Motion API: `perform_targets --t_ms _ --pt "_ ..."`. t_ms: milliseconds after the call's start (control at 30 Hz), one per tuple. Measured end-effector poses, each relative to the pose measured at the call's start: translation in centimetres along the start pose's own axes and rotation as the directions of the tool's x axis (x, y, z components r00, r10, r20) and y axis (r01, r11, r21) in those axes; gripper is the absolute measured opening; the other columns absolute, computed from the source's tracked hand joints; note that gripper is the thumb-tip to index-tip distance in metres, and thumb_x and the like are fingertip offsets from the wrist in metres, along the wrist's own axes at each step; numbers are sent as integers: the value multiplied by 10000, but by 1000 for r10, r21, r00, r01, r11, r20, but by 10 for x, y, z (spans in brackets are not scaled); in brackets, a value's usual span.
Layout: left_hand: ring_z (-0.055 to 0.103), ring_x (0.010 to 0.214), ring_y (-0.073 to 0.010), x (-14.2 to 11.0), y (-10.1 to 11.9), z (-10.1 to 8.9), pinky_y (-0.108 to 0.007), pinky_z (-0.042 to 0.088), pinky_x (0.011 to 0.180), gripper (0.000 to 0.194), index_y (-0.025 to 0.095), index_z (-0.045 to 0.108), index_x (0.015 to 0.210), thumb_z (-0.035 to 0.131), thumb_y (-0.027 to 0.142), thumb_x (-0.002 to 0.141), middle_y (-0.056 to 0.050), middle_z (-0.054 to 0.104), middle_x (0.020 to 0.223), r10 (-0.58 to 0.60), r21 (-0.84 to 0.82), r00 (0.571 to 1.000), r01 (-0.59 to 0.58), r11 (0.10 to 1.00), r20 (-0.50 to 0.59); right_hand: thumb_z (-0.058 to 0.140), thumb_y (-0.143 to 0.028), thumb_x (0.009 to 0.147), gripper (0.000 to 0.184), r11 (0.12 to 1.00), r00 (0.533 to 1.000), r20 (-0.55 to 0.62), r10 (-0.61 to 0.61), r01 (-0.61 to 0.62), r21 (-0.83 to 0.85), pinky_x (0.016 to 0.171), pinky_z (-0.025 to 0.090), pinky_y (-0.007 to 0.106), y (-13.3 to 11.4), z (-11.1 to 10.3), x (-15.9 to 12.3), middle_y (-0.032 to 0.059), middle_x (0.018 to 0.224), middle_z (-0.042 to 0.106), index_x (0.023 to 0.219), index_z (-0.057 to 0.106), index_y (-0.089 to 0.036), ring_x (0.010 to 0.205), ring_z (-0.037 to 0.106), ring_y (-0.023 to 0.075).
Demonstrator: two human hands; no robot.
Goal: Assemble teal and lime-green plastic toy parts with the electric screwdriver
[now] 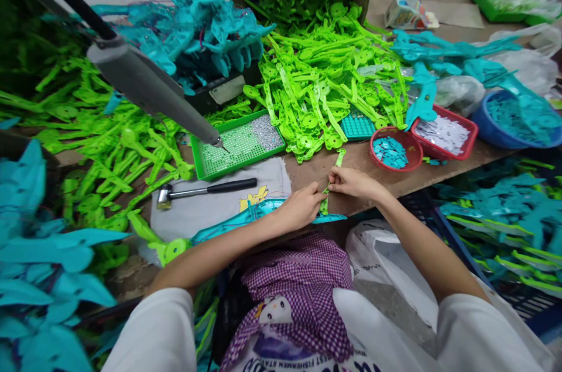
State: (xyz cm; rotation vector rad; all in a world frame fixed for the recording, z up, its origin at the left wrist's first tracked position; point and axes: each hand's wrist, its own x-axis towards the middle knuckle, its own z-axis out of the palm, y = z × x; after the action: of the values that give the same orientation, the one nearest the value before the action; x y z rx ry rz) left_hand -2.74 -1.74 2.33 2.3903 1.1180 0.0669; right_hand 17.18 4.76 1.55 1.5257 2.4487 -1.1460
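Observation:
Close to the table's front edge, my left hand [301,206] and my right hand [352,181] meet over a narrow bright green plastic arm [339,157]. Both have their fingertips closed on it; whether a smaller part is between them is hidden. Beneath my left hand and forearm lies a long turquoise plastic shell [239,220] with thin reddish wires, its tip showing past the green arm. A hammer [211,186] with a black handle rests on a pale cloth [175,214] to the left.
An electric screwdriver [153,79] hangs over a green tray [239,168] of small screws. Green arms [307,85] are heaped behind. At right stand a red round basket [397,168] of turquoise pieces, a red basket [472,141] of whitish pieces and a blue basin [492,132].

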Motion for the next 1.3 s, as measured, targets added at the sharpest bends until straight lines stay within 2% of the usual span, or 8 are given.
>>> perform_targets --t_ms 200,367,533,833,933,1067,1167,1300 --pt "543 814 -161 -14 -4 -1 -282 473 760 336 162 584 1191 351 163 949 -72 501 966 -24 17 998 25 1000 -56 579 -366 824 150 999 999 -32 28 -29 -25 610 329 223 -5 0 -4 -16 820 655 861 545 -225 729 575 126" --pt "540 885 -180 -17 -14 -2 -298 468 802 394 167 566 1221 359 64 902 -80 524 1013 2 74 1000 -1 997 -15 582 -364 823 145 999 999 -26 40 -41 -29 616 330 226 -8 -2 -7 -16 830 658 850 546 -227 727 575 125" --pt "524 881 -183 -16 -16 -2 -293 456 772 350 181 573 1194 369 103 921 -75 521 999 24 151 1000 -22 988 -16 581 -358 824 130 998 997 -58 52 -54 -31 613 321 229 -9 1 -9 -25 821 655 847 548 -234 725 566 124" --pt "511 876 -199 -17 -8 -9 -314 437 769 284 146 562 1156 393 129 928 -89 502 963 47 240 996 -64 969 77 568 -377 850 154 998 995 -93 31 -36 -52 608 326 235 -9 4 -13 -17 839 648 850 543 -225 726 571 131" --pt "505 837 -186 -16 -9 -12 -300 434 744 307 160 575 1152 369 119 928 -76 501 944 30 189 995 -47 981 90 515 -349 896 153 993 980 -191 -60 39 -113 664 378 255 -14 13 -24 33 938 652 940 566 -212 813 593 161" --pt "500 831 -177 -16 -12 -12 -297 435 750 347 184 586 1167 333 129 936 -64 493 954 18 115 997 -26 993 72 400 -231 946 259 938 913 -278 -299 229 -260 855 431 338 -20 39 -39 97 1145 634 1117 592 -196 1033 570 206" --pt "509 845 -180 -17 -17 -9 -297 436 757 383 202 576 1217 342 117 925 -66 485 969 22 103 998 -28 994 54 398 -179 934 337 912 883 -297 -363 271 -309 933 454 378 -16 55 -47 100 1231 619 1216 582 -186 1108 550 218" --pt "532 834 -179 -17 -22 -9 -291 446 746 446 224 560 1270 365 81 895 -68 479 969 26 90 997 -32 995 66 400 -128 912 428 876 860 -287 -422 304 -375 1002 462 386 -7 64 -53 83 1353 555 1312 534 -198 1182 539 201"
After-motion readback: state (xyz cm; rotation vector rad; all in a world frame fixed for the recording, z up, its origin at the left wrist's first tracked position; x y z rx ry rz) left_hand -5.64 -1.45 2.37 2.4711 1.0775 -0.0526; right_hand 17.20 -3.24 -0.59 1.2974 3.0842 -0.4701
